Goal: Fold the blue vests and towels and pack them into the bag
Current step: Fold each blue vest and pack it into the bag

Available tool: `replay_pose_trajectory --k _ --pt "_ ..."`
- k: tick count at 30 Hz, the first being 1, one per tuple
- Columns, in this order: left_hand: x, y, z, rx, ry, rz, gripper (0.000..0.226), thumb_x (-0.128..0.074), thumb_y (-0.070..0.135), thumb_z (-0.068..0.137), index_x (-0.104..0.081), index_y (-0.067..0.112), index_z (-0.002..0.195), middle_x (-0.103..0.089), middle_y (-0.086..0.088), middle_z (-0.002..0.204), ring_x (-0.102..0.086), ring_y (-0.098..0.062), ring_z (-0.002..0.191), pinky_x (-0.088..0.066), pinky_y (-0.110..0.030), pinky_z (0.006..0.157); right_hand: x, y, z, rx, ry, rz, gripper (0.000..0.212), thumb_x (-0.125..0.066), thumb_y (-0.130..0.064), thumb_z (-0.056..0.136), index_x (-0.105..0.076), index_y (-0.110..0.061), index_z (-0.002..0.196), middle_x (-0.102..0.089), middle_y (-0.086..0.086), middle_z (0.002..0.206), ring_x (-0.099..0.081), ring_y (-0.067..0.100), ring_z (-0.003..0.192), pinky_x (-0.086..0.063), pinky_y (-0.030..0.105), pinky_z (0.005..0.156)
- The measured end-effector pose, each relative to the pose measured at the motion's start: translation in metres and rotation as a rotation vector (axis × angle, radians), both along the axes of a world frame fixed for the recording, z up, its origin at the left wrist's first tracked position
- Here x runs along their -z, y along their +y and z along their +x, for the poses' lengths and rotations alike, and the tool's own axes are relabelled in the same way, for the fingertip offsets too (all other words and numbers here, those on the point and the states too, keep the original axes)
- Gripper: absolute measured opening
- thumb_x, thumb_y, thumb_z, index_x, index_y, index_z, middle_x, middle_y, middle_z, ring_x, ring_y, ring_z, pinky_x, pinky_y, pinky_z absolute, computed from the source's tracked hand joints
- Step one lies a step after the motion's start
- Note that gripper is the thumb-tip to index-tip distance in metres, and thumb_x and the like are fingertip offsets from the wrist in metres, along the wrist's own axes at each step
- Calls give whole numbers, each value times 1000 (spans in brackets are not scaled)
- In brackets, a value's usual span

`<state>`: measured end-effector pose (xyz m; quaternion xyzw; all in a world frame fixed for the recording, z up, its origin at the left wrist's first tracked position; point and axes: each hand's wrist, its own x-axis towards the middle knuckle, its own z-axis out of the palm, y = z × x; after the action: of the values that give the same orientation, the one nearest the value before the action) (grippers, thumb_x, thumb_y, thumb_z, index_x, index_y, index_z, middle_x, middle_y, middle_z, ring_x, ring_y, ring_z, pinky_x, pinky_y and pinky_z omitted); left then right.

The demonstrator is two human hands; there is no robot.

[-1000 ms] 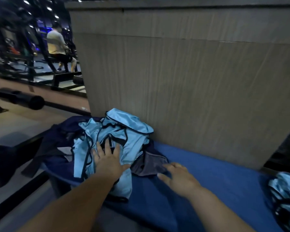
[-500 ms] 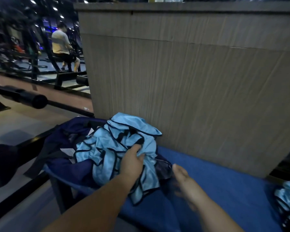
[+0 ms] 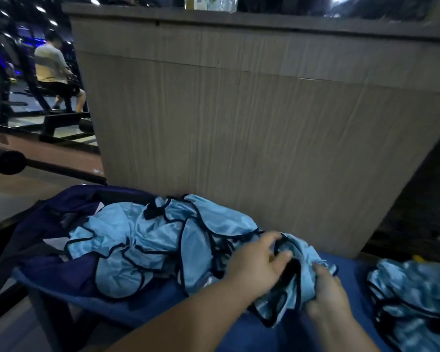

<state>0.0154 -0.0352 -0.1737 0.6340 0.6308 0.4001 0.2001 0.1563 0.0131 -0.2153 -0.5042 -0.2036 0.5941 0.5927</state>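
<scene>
pinching blue vest [image 3: 294, 299] at trimmed edge, left grip [image 3: 255, 266], right grip [image 3: 328, 293], bare bench [image 3: 239, 331] alongside

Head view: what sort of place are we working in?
Probably a gym: a person sits on a machine at back left, a bar lies nearer, and the vests lie on a blue bench.

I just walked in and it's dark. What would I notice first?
The big heap of shiny light-blue vests with black edging, on the left of the blue bench. In the middle, the left hand and right hand grip one vest from it. A second blue heap lies at the far right.
</scene>
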Motion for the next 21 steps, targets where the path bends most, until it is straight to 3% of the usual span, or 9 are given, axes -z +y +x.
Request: replay_pose_trajectory --k 1,3,5,7,10,13,16,18,21 --pt "-1 3 -6 -64 25 82 36 -53 50 93 -53 35 125 -64 9 83 -62 -14 91 -48 -30 84 -2 1 10 97 -71 20 22 -59 -14 92 -58 -8 114 -65 16 104 -63 26 76 -52 35 67" --pt "6 17 -23 -195 75 152 37 -52 51 93 -56 30 124 -67 8 98 -59 -17 100 -47 -36 91 -10 -2 27 202 -197 34 20 -63 -14 90 -56 -13 109 -65 12 93 -63 28 77 -52 41 74" --pt "18 33 -41 -288 209 25 48 -48 56 93 -51 30 132 -56 5 132 -45 -21 125 -37 -38 105 -16 -4 43 268 -365 73 17 -64 -15 87 -59 -15 103 -64 8 85 -62 29 75 -52 43 75" --pt "30 45 -55 -303 343 -174 60 -40 64 92 -38 31 143 -32 5 155 -21 -23 144 -19 -44 116 -18 -3 56 295 -550 89 16 -66 -20 84 -62 -19 100 -68 7 90 -64 30 79 -55 47 81" --pt "44 58 -60 -252 440 -344 74 -30 72 90 -20 32 152 -6 3 163 6 -26 150 2 -55 118 -15 0 72 101 -833 47 39 -71 -32 81 -62 -22 117 -67 4 114 -64 27 96 -52 49 92" --pt "63 64 -50 -161 467 -490 81 -21 76 89 -10 29 155 -10 -2 163 6 -26 150 5 -56 118 -2 7 83 -292 -1145 -13 71 -70 -65 69 -59 -27 128 -56 0 132 -58 21 110 -47 44 97" --pt "86 57 -23 -29 507 -485 79 -16 73 92 -19 25 154 -16 -2 162 3 -24 150 4 -53 119 -5 3 85 -343 -1511 -154 70 -42 -85 76 -53 -42 130 -23 -11 155 -21 24 140 -25 49 109" --pt "100 51 0 28 456 -430 78 -14 72 93 -21 24 154 -18 -2 162 1 -23 150 3 -50 120 -8 0 85 -280 -1505 -145 71 -26 -86 79 -57 -42 126 -8 -12 161 -5 25 145 -16 52 112" --pt "107 43 31 80 2 -425 80 -26 74 89 -7 32 155 -24 -2 160 -17 -24 148 -15 -40 121 5 5 88 -267 -1232 7 69 -21 -72 87 -64 -29 120 -3 -10 163 -3 22 150 -12 44 117"
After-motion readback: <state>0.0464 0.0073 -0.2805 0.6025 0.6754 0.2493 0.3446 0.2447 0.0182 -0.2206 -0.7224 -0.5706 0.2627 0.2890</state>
